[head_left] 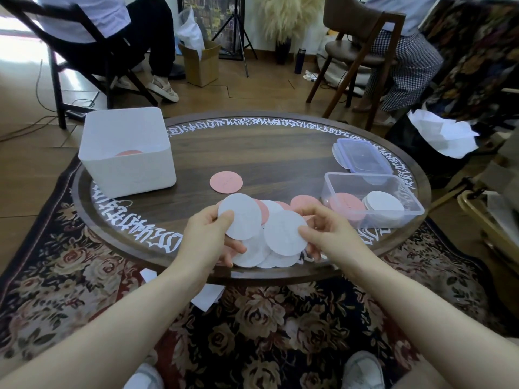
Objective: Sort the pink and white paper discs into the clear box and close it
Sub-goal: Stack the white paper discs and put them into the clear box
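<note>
Head view shows the left hand (209,231) pinching one white disc (240,216), and the right hand (325,230) pinching another disc (285,233), both over a loose pile (262,255) at the near table (252,153) edge. The box (373,199) stands open just right of them, long side running away to the left, with pink and white stacks already inside. I judge about half is sorted; one pink disc (226,181) lies apart, and the lid (362,155) waits behind the box.

We see a round wooden table (252,153) on a floral rug (70,276). Wood floor (266,88) beyond holds two chairs (362,49). Daylight, perhaps a window, glares left.
</note>
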`<state>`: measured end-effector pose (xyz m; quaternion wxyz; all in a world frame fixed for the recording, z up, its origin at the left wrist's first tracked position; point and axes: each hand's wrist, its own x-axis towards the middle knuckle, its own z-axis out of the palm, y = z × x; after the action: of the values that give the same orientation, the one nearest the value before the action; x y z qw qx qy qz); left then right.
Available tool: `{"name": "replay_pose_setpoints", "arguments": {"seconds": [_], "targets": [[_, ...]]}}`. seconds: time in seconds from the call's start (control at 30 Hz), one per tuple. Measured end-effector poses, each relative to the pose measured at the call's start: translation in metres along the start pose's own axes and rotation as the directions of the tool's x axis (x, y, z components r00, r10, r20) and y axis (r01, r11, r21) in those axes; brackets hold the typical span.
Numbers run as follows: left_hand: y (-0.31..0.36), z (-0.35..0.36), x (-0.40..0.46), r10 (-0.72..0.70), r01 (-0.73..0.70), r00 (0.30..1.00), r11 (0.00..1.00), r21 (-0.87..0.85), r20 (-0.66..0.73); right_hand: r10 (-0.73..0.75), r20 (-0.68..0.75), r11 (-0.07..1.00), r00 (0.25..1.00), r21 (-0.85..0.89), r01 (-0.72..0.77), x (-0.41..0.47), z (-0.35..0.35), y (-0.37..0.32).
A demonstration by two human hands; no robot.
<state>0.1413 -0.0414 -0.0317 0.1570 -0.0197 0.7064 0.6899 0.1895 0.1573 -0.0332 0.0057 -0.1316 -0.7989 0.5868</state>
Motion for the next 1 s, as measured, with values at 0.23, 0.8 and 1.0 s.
{"name": "replay_pose_setpoints", "arguments": {"seconds": [0.23,0.8,1.0], "targets": [[-0.005,0.000,0.001,0.001,0.001,0.999,1.000,-0.023,0.051,0.154,0.081,0.893,0.985,0.416,-0.174,-0.010,0.004,-0.015],[-0.010,0.014,-0.004,0.319,-0.433,0.894,0.800,0.417,0.315,-0.149,0.121,0.989,0.981,0.040,0.145,-0.015,-0.007,-0.007],[-0.013,0.029,0.004,0.576,-0.663,0.737,0.516,0.543,0.353,-0.262,0.020,0.951,0.965,-0.161,0.262,-0.014,-0.015,0.004]]}}
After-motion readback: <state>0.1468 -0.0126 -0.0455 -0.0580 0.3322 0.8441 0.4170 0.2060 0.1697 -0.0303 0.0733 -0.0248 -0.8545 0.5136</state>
